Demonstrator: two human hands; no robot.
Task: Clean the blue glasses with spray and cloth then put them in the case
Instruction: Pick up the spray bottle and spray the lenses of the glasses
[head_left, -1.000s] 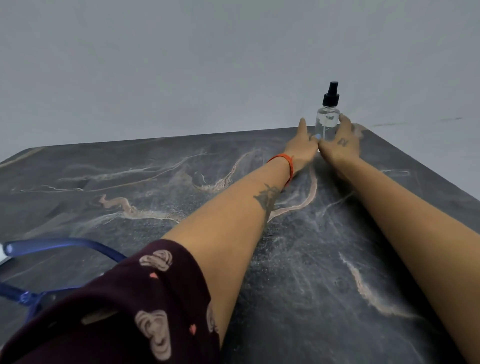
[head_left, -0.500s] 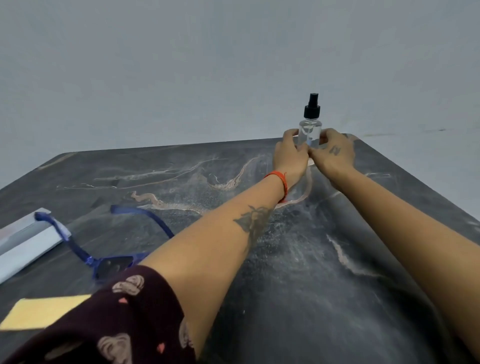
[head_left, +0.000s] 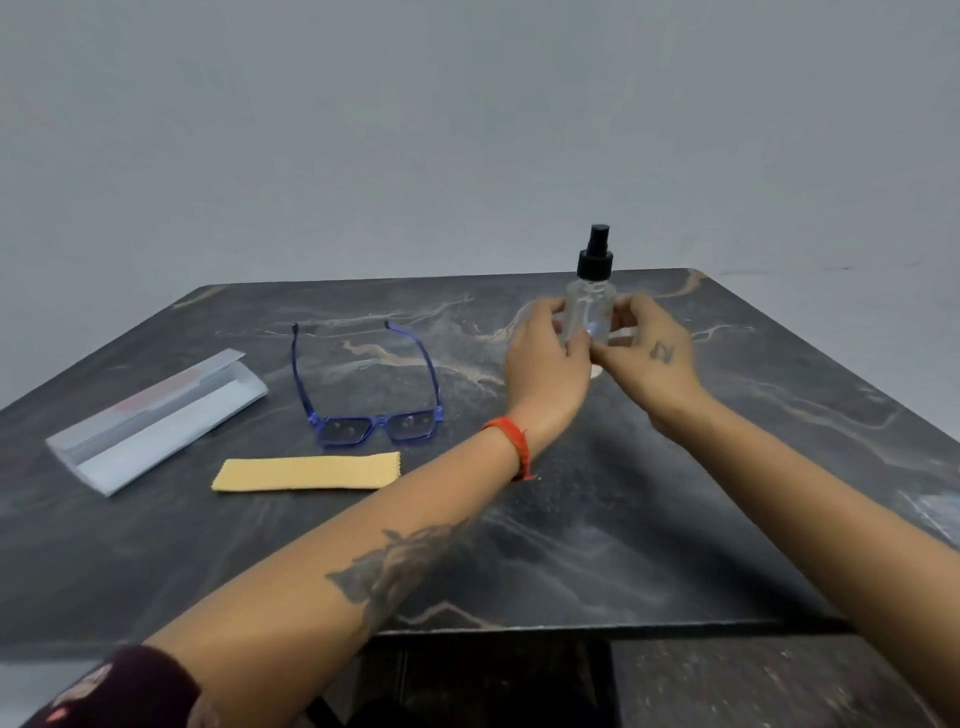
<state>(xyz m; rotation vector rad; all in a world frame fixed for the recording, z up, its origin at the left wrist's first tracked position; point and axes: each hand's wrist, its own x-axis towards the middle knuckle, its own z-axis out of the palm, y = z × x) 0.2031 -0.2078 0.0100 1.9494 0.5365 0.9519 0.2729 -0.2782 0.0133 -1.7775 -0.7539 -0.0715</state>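
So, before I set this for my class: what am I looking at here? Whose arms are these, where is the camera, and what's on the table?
No machine here: the arms belong to a person wearing a camera on the head, looking forward and down. The left hand and right hand both hold a clear spray bottle with a black pump top, upright. On the dark marbled table lie blue glasses, arms unfolded, an open grey case to their left, and a yellow cloth in front of them, all untouched.
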